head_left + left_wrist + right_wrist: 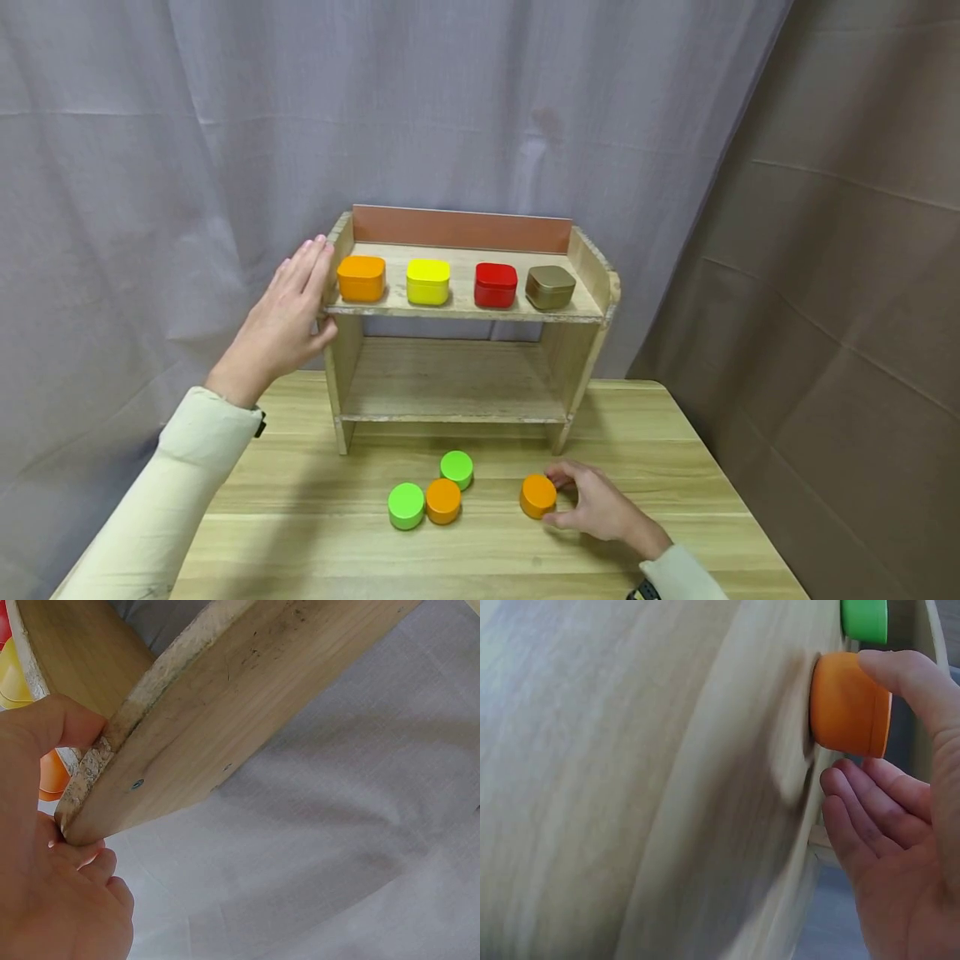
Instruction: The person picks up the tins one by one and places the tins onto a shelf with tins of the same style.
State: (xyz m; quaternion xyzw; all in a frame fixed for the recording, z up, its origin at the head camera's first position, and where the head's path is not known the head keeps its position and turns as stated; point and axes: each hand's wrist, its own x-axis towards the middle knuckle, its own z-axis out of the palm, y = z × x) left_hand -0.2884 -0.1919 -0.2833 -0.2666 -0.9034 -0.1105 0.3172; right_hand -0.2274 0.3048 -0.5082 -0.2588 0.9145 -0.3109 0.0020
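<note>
My left hand (281, 321) holds the left side panel of a small two-tier wooden shelf (457, 417). In the left wrist view the thumb lies on the panel's rough edge (112, 742), with the other fingers bent below it. Over the table, my right hand (600, 504) is beside an orange round container (538, 497), thumb and fingers spread around its near right side. The right wrist view has the thumb overlapping that container (847, 705) and the fingers loosely bent just below; whether they touch it, I cannot tell. To its left stand two green round containers (407, 506) (457, 469) and another orange one (443, 501).
Along the shelf's top tier stand an orange (362, 278), a yellow (428, 282), a red (495, 285) and an olive-brown squarish container (551, 287). A grey curtain (450, 100) hangs behind; a brownish cloth (825, 250) hangs at the right. The wooden table (337, 558) spans the foreground.
</note>
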